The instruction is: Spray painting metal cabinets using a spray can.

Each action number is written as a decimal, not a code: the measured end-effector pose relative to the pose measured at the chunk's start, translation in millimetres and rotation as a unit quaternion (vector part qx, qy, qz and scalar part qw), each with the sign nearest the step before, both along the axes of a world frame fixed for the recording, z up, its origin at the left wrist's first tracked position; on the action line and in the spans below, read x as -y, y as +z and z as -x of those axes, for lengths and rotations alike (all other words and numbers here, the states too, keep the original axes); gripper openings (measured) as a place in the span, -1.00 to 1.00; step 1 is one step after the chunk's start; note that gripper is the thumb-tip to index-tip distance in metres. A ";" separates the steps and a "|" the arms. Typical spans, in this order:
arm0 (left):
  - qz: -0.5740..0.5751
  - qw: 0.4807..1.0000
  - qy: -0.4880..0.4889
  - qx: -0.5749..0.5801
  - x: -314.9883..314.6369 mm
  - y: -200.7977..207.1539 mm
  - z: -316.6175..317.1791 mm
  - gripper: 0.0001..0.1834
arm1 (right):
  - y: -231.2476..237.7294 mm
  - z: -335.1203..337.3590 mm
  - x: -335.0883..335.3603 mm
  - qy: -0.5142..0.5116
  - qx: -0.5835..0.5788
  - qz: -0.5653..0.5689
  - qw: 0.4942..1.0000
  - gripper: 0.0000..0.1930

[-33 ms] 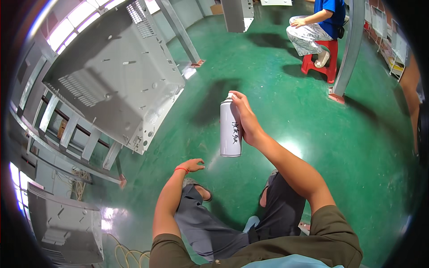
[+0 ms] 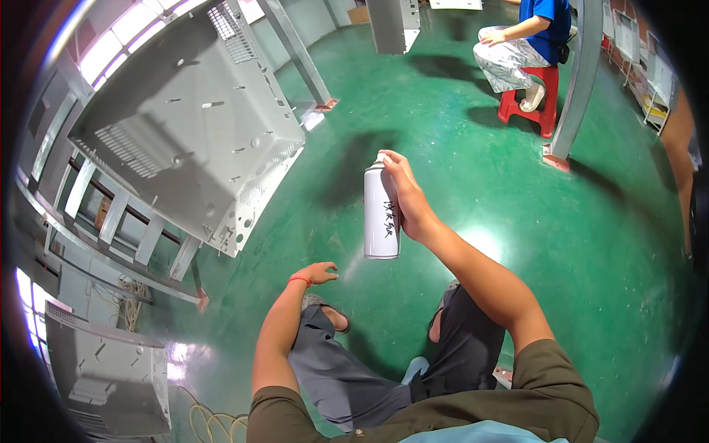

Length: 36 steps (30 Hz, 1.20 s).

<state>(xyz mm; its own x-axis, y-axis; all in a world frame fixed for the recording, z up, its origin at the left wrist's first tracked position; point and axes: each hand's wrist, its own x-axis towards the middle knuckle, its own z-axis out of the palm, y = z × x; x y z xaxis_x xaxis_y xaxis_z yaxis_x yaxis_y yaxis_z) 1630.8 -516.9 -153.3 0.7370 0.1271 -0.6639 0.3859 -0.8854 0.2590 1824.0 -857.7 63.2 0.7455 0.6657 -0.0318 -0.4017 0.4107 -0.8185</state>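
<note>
Upright in front of me is a white spray can (image 2: pixel 377 210) with dark handwriting on its side. My right hand (image 2: pixel 408 198) is wrapped round it, with a finger on the nozzle at the top. Lower and to the left, my left hand (image 2: pixel 319 273) hangs in the air above my left knee, fingers apart and holding nothing. A red band circles that wrist. Left of the can is a large grey sheet-metal housing (image 2: pixel 214 133) with vent slots, holes and studs, and neither hand touches it.
A metal rack (image 2: pixel 111 218) stands behind the housing. Another grey housing (image 2: pixel 111 369) is at lower left, near a yellow hose (image 2: pixel 207 413). At upper right a person (image 2: pixel 543 37) sits on a red stool (image 2: pixel 546 96) beside a steel post (image 2: pixel 578 88). The floor (image 2: pixel 443 192) is green.
</note>
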 end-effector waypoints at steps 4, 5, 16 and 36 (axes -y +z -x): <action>-0.002 1.000 0.000 -0.004 0.5 0.6 -8.9 -0.36 | -6.1 -10.9 -2.2 -0.004 0.002 -0.006 1.000 -0.33; -0.002 1.000 0.003 -0.005 -0.7 0.3 -9.5 -0.36 | -7.7 -13.0 -3.4 -0.002 0.003 -0.005 1.000 -0.33; -0.013 0.997 0.082 0.007 -11.9 11.3 -28.8 -0.35 | -0.5 -23.2 -14.0 0.019 0.071 -0.012 0.997 -0.26; -0.008 0.992 0.093 0.087 18.3 8.5 -62.2 -0.36 | 213.8 -7.8 -156.5 -0.396 0.563 -0.178 0.703 -0.28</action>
